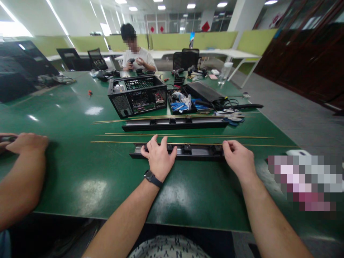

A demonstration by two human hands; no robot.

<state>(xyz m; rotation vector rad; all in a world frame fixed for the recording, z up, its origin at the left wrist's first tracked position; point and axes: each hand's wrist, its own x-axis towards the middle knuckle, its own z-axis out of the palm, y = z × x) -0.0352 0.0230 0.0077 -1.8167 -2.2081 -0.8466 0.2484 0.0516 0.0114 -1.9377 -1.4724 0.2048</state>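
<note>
A black rail [177,157] with a silvery channel and several black blocks lies lengthwise before me on the green table. My left hand [159,157], a dark watch on its wrist, rests over the rail's left part with its fingers spread. Part of the rail and its blocks are hidden beneath it. At the rail's right end, my right hand [239,157] is closed in a pinch, its fingertips on a thin brass rod [263,145] that runs along the rail's far edge. Several more brass rods [193,136] lie behind. A second, similar rail [174,126] is farther back.
An open computer case [138,96] stands beyond the rails, beside a tray of blue-and-white gloves [181,102] and black cables [228,104]. Another person's arm [24,168] rests at left. Across the table sits a person [138,57] holding a dark device. A clear bottle [224,73] stands far right.
</note>
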